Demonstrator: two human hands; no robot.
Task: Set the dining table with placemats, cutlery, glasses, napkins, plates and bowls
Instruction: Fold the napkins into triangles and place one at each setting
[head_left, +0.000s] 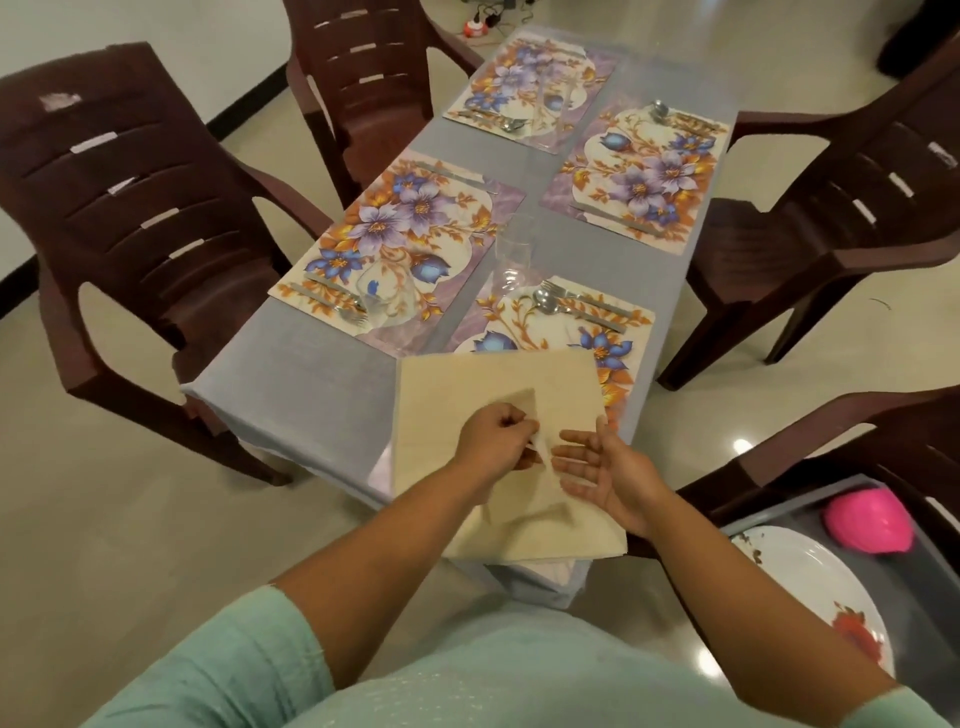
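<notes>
The napkin step is in hand: 4 floral placemats (410, 244) already carry cutlery and glasses. At the table's near edge, the left hand (496, 441) pinches a fold of the beige napkin (498, 384), apparently mid-fold; the right hand (602, 475) lies flat, fingers spread. Next: crease and place it.

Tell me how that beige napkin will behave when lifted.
The beige napkin is probably floppy: a corner folds where the left hand pinches it. Likely light. Its near edge overhangs the table, so it may slide.
</notes>
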